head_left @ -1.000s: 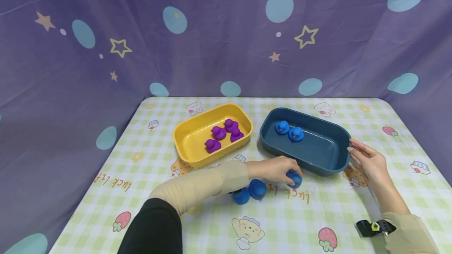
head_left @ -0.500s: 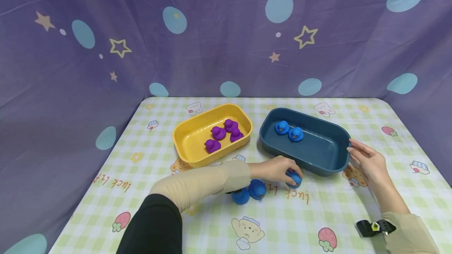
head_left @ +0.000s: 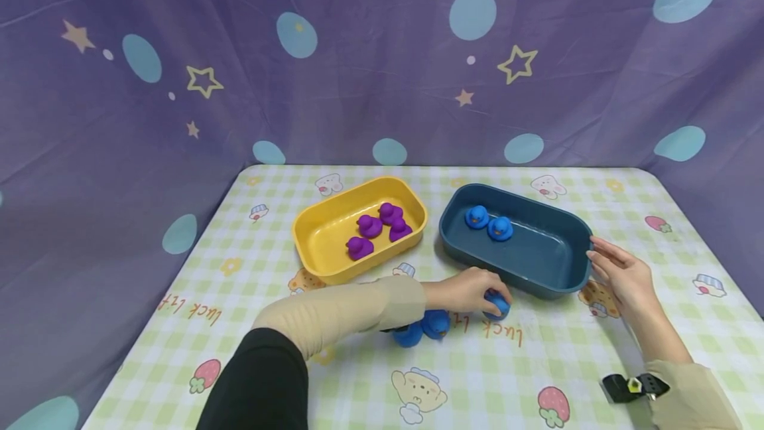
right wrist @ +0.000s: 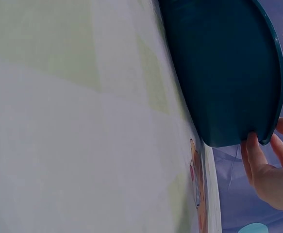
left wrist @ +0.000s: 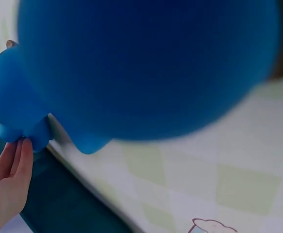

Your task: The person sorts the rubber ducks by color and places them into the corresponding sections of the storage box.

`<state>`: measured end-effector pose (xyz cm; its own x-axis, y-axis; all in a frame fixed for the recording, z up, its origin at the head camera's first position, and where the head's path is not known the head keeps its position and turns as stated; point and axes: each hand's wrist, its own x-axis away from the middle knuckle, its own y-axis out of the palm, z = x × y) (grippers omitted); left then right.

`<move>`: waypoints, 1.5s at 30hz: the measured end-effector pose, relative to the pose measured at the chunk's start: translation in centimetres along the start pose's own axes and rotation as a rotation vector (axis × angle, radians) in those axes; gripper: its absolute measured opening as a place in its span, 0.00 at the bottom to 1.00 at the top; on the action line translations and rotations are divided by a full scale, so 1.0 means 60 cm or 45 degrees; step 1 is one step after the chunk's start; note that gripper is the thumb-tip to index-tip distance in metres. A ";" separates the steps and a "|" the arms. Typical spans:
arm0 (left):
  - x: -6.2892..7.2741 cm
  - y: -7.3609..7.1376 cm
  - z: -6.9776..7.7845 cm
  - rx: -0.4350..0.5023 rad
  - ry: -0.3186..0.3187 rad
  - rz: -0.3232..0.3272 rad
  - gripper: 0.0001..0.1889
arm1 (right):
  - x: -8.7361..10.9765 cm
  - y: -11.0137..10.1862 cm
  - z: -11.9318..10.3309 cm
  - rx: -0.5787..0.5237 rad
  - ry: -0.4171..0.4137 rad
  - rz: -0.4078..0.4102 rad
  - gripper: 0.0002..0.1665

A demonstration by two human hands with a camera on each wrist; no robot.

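Left hand (head_left: 468, 289) pinches a blue toy duck (head_left: 498, 306) just outside the dark-blue tub (head_left: 540, 261); right hand (head_left: 627, 277) at the tub's end.
Left thumb and fingers curl round the duck, near the tub's long front wall; whether its base touches the checked tablecloth (head_left: 477, 377) is hard to tell, fingers covering part of it; right hand's fingers nearly straight, tips touching the tub's right end near the rim, gripping nothing; inside that tub, toward its left end, two seated blue ducks (head_left: 501, 229); by the left cuff (head_left: 404, 300), two loose blue ducks (head_left: 436, 325), one partly hidden; farther left, yellow tub (head_left: 322, 247) holding four purple ducks (head_left: 369, 226).
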<state>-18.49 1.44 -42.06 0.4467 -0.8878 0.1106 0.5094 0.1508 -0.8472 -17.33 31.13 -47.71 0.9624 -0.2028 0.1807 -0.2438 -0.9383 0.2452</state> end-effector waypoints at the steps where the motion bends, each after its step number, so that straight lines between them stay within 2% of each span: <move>1: 0.001 -0.001 0.000 -0.002 0.003 -0.004 0.14 | 0.003 0.003 -0.003 0.009 -0.004 -0.002 0.22; 5: 0.004 -0.004 0.002 -0.002 0.008 -0.015 0.14 | 0.007 0.007 -0.009 0.014 -0.010 -0.014 0.22; 11: 0.011 -0.013 0.008 0.024 0.010 -0.014 0.13 | -0.005 -0.002 0.006 -0.010 -0.011 -0.009 0.23; 19: 0.023 -0.028 0.020 0.058 0.033 -0.009 0.13 | 0.034 0.030 -0.034 -0.079 -0.027 -0.062 0.18; 26: 0.036 -0.039 0.029 0.122 0.082 0.033 0.12 | 0.000 0.001 0.001 0.003 -0.020 -0.017 0.21; 32: 0.043 -0.047 0.036 0.129 0.069 0.033 0.12 | -0.002 -0.002 0.007 0.011 -0.039 -0.021 0.23; 35: 0.046 -0.050 0.039 0.133 0.064 0.033 0.13 | -0.006 -0.003 0.011 -0.027 -0.033 -0.004 0.25; 45: 0.054 -0.065 0.051 0.160 0.125 0.095 0.12 | -0.008 -0.005 0.012 -0.067 -0.032 -0.024 0.26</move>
<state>-16.78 -0.68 -36.79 0.4161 -0.9093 -0.0064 0.5684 0.2656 -0.7787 -17.64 31.30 -48.56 0.9694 -0.1928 0.1522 -0.2311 -0.9260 0.2986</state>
